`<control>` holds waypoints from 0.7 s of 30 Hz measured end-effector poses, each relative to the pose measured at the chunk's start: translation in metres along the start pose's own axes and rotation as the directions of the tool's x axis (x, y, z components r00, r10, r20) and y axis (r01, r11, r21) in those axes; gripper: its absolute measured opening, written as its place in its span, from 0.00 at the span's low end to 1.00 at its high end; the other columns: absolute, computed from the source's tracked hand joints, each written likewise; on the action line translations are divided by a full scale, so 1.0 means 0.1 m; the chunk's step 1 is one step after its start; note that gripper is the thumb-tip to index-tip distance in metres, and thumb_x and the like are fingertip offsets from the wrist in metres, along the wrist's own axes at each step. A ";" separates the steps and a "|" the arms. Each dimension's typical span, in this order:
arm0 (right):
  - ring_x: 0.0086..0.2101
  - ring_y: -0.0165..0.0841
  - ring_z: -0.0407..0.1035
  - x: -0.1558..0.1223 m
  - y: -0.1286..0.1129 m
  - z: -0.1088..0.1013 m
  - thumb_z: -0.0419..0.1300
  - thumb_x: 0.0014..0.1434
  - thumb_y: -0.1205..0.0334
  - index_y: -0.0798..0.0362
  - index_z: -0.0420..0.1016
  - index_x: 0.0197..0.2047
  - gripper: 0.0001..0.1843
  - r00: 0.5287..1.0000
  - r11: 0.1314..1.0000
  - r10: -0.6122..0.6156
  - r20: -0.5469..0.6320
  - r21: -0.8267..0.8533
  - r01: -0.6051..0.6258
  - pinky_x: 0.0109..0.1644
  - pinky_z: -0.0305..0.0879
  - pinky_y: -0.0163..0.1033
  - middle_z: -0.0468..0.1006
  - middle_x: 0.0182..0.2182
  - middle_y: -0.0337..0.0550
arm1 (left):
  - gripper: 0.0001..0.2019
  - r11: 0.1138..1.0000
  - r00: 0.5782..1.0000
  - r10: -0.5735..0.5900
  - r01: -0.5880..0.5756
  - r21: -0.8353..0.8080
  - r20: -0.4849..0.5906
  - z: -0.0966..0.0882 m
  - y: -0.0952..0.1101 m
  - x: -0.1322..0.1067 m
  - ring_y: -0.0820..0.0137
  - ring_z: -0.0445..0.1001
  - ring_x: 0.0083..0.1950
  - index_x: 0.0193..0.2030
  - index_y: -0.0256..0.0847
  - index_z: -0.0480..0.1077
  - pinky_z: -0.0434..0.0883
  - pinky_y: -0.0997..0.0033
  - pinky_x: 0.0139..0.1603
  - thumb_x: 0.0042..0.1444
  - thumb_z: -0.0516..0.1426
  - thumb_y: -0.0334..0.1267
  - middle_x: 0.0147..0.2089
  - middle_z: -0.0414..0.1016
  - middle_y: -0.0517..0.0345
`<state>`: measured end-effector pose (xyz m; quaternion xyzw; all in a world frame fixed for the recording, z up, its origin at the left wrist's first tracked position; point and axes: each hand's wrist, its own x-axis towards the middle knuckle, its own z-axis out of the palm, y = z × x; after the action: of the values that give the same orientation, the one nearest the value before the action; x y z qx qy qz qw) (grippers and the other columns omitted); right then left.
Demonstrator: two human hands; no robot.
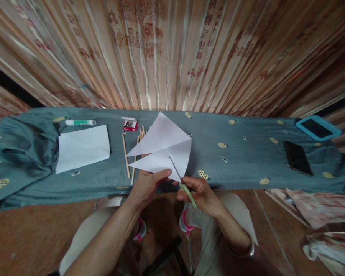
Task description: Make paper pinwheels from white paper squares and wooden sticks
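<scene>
My left hand (pixel 151 184) is closed on the near edge of a white sheet of paper (pixel 163 140), thumb on top. The sheet has a slit running in from its left side and a fold or cut line across it. My right hand (pixel 197 191) grips scissors (pixel 188 193) with pale green handles. Their blades lie across the paper's lower right part, pointing up and left. Partly hidden under the paper are several thin wooden sticks (pixel 125 155) on the cloth.
A stack of white paper (pixel 84 148) and a glue stick (pixel 80 122) lie at left. Behind the sticks stands an open red box (pixel 130 124) of small metal pieces. At right are a black phone (pixel 298 158) and a blue-framed tablet (pixel 318 127). A patterned curtain (pixel 172 57) hangs behind.
</scene>
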<state>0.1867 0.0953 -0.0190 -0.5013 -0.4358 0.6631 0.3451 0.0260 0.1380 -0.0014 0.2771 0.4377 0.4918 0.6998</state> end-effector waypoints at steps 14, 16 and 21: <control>0.28 0.31 0.69 -0.16 -0.02 -0.69 0.69 0.47 0.41 0.53 0.76 0.42 0.27 0.968 0.980 -0.187 -0.165 -0.100 0.172 0.33 0.65 0.36 0.80 0.29 0.44 | 0.15 0.990 0.995 0.097 -0.093 0.109 -0.033 -0.25 0.11 0.05 0.72 0.74 0.32 0.31 0.40 0.75 0.71 0.73 0.38 0.32 0.67 0.30 0.30 0.79 0.64; 0.29 0.31 0.70 -0.08 -0.05 -0.67 0.71 0.45 0.43 0.51 0.75 0.42 0.27 0.922 0.972 -0.237 -0.306 -0.081 0.223 0.33 0.66 0.36 0.81 0.32 0.44 | 0.16 0.989 0.999 0.052 -0.053 0.135 0.007 -0.27 0.07 0.03 0.69 0.76 0.35 0.33 0.40 0.76 0.71 0.70 0.42 0.32 0.67 0.31 0.33 0.80 0.61; 0.29 0.30 0.70 0.16 -0.15 -0.60 0.75 0.39 0.50 0.49 0.75 0.40 0.25 0.861 0.943 -0.332 -0.385 -0.102 0.318 0.30 0.65 0.33 0.80 0.30 0.39 | 0.17 0.966 0.984 -0.109 0.073 0.249 0.138 -0.22 -0.04 -0.07 0.62 0.77 0.36 0.34 0.37 0.75 0.71 0.64 0.42 0.32 0.66 0.32 0.32 0.80 0.56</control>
<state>0.2409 0.1297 -0.0177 -0.5504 -0.4466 0.4723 0.5239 0.0079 0.1291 -0.0127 0.3765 0.4527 0.3795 0.7136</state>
